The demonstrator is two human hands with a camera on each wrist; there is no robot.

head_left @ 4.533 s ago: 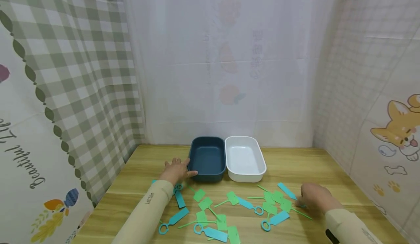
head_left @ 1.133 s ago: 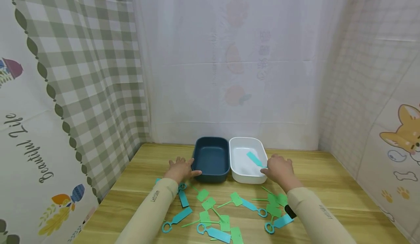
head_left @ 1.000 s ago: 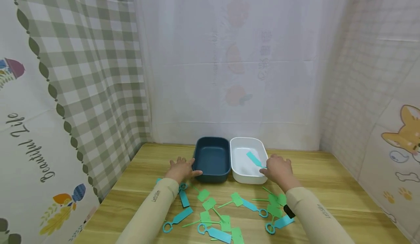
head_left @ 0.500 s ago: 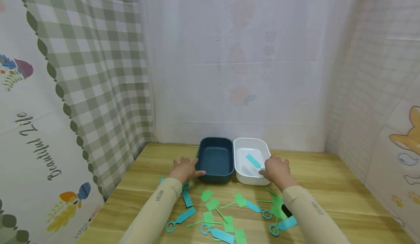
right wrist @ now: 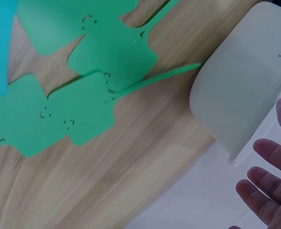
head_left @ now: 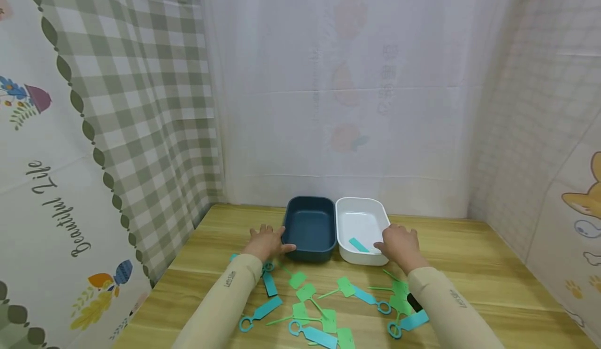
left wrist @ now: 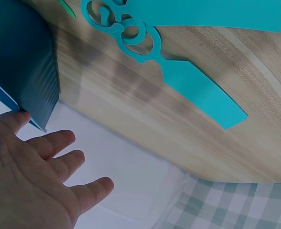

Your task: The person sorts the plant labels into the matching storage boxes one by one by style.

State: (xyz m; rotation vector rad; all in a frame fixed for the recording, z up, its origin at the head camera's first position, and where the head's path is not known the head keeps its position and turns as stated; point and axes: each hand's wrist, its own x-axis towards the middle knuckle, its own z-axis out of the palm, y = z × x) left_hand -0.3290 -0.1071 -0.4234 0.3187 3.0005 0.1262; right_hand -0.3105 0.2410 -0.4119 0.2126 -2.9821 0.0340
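Observation:
My left hand (head_left: 264,242) rests at the left side of a dark blue bin (head_left: 307,256). In the left wrist view its fingers are spread, one fingertip at the rim, and it holds nothing. My right hand (head_left: 400,243) is over the right rim of a white bin (head_left: 358,259). Its fingers look loose and apart in the right wrist view, with nothing visible between them. A blue plastic tag (head_left: 359,244) lies in the white bin, near the front wall; its far end is hard to see. The dark bin's visible floor is bare.
Several green plastic tags with thin straps (head_left: 328,320) and blue ring-ended tags (head_left: 319,337) lie scattered on the wooden table (head_left: 446,265) before the bins. Some overlap. Overlapping blue tags (left wrist: 202,90) lie beneath the left forearm. Cloth curtains (head_left: 291,140) enclose the back and sides.
The right hand has carried a blue tag from the table's right side to the white bin and let it go; the tag has slid down toward the front wall. The left hand stays put.

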